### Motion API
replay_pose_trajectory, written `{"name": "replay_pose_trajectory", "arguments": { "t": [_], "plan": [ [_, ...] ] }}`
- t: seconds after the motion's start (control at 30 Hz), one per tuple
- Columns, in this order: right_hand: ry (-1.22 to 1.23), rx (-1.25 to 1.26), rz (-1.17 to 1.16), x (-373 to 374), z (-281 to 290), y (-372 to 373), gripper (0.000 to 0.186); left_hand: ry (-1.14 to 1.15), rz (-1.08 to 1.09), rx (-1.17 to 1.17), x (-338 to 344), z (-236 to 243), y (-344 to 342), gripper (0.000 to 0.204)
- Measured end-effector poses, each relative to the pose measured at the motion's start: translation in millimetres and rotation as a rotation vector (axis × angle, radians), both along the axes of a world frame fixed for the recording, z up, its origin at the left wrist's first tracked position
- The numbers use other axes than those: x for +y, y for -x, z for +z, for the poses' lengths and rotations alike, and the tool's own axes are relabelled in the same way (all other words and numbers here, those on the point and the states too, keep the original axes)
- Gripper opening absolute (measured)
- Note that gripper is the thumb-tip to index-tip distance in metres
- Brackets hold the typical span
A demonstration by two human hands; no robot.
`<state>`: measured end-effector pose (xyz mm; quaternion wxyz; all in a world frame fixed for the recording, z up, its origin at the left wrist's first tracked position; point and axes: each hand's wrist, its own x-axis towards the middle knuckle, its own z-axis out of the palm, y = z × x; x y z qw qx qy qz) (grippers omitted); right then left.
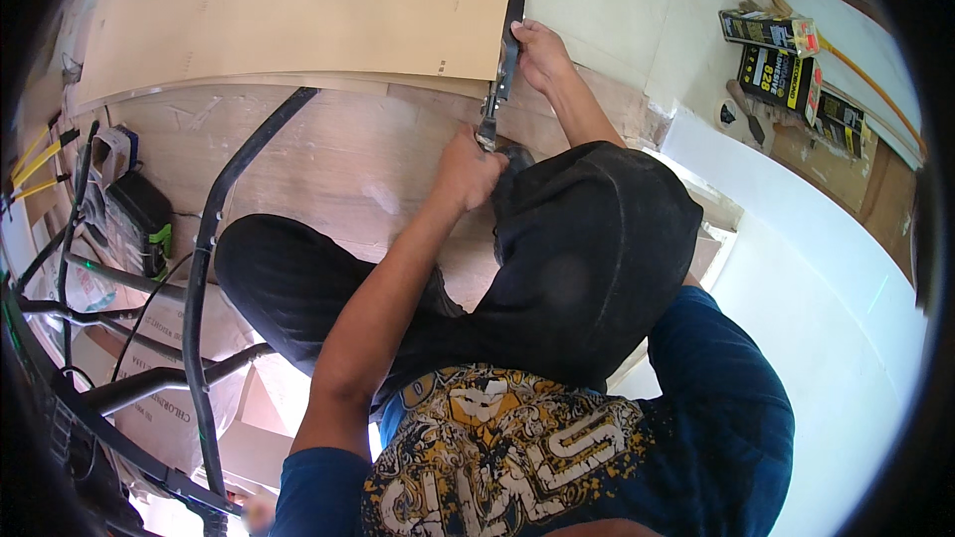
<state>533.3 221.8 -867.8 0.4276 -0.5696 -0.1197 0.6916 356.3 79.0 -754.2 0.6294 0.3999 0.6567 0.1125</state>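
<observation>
My left hand (pixel 468 171) is closed around a plier-like metal hand tool (pixel 487 129); its handles are mostly hidden in my fist. The tool's front end meets the near end of a long dark metal strip (pixel 515 0). Farther along that strip, my right hand (pixel 540 55) grips it from the right side, thumb on top. The strip runs away from me along the right edge of a large tan sheet (pixel 328 15), which lies flat over at least one more sheet.
Black tubular framing (pixel 204 229) stands at my left, with a black and green tool case (pixel 139 219) behind it. Black and yellow boxes (pixel 781 75) and an orange cable (pixel 870 85) lie at the far right. A white panel (pixel 786 209) curves along my right side.
</observation>
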Motion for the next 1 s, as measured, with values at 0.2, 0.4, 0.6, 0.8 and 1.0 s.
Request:
{"name": "replay_pose_trajectory", "arguments": {
  "t": [0.2,0.4,0.6,0.8,1.0],
  "plan": [
    [-0.056,-0.113,-0.029,-9,0,15,0.019,0.040,-0.033,0.020,5,2,6,0.050],
    [-0.030,-0.086,-0.067,-3,11,15,0.015,0.042,-0.047,-0.021,11,-12,2,0.049],
    [-0.024,-0.049,-0.145,-4,18,15,0.013,0.012,-0.059,0.009,12,3,-1,0.048],
    [-0.004,-0.035,-0.115,-3,27,24,0.015,-0.002,-0.022,0.032,6,-5,3,0.046],
    [-0.012,-0.108,-0.104,-2,7,14,0.019,0.045,-0.005,-0.025,19,-8,-1,0.047]
  ]
}}
